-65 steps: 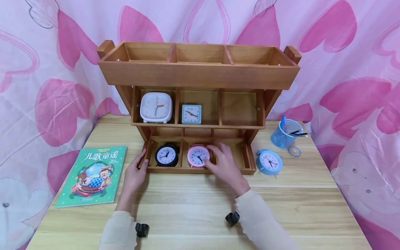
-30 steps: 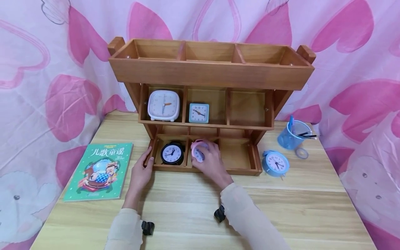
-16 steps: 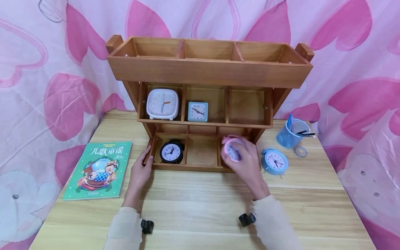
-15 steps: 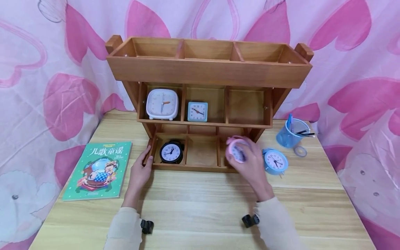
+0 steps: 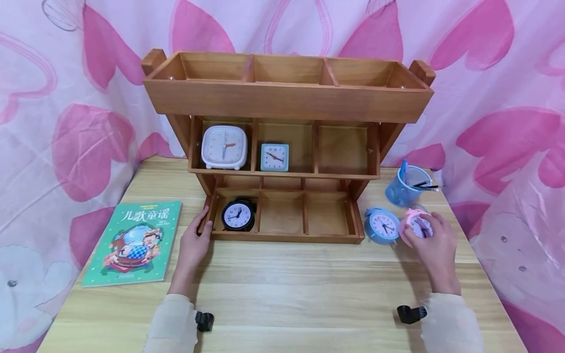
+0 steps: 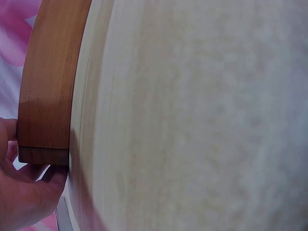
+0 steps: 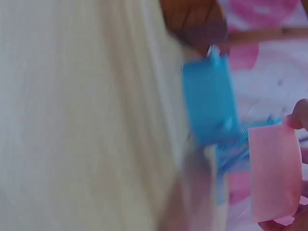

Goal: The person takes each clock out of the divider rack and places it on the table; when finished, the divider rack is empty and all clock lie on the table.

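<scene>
My right hand [image 5: 434, 245] grips a small pink alarm clock [image 5: 417, 226] over the table, right of the wooden shelf [image 5: 282, 103] and beside a blue alarm clock [image 5: 381, 225]. In the right wrist view the pink clock [image 7: 274, 173] shows blurred next to the blue clock [image 7: 209, 103]. My left hand [image 5: 194, 240] holds the left end of the shelf's bottom tray [image 6: 48, 96]. A black clock [image 5: 238, 214] sits in the bottom left compartment. A white clock [image 5: 224, 147] and a small teal clock [image 5: 274, 157] stand in the middle row.
A green picture book [image 5: 134, 242] lies at the table's left. A blue pen cup [image 5: 408, 186] stands at the back right, behind the clocks. The shelf's top row, middle-right, bottom-middle and bottom-right compartments hold nothing. Pink heart cloth hangs behind the table [image 5: 282, 294].
My right hand took the pink clock out of the bottom middle compartment and carried it right, past the shelf, to beside the blue clock. The left hand stayed on the shelf.
</scene>
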Tool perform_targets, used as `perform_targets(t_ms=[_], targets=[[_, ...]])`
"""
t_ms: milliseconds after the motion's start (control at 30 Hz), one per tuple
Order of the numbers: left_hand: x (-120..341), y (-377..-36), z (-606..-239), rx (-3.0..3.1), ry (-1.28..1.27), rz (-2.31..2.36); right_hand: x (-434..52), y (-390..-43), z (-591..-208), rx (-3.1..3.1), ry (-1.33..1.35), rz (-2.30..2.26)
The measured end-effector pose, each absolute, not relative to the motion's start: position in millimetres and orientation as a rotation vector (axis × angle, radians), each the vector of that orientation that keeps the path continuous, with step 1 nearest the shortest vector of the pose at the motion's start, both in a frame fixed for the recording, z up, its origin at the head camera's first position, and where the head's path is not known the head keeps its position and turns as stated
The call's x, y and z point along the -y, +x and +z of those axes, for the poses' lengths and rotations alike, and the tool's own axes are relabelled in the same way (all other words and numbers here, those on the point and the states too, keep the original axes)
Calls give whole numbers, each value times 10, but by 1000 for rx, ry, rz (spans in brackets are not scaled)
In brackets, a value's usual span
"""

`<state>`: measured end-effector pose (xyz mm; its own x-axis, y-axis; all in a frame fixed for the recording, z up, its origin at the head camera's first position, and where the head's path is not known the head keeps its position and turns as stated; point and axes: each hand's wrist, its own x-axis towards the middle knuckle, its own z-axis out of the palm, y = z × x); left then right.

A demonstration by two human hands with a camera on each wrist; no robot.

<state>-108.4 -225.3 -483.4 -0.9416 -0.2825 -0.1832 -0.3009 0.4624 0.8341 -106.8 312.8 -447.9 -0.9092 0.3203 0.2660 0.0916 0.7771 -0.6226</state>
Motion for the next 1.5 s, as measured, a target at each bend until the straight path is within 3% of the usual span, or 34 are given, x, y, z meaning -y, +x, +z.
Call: perform_targets(t_ms=[367,733,1033,1233,1500], targets=[[2247,-1071,-4855,-2676,-520,1515,-3459,-1043,-4756,2779,-512,946],[2279,-1059,-4849,-2678,-529,1522,-3252,-1086,-4591,2717,-432,967],[2270,-1075,-4855,-2667,-502,1523,-2294,-1281,-4226,2513,110,1053],[2271,-1078,-4880,-2706,-477,1530,-1363,-1430,-4297,2610,532,1079],[2281,-1062,-4885,-2719,-477,1553,-459,-1617,-4381,2813,836,1141]])
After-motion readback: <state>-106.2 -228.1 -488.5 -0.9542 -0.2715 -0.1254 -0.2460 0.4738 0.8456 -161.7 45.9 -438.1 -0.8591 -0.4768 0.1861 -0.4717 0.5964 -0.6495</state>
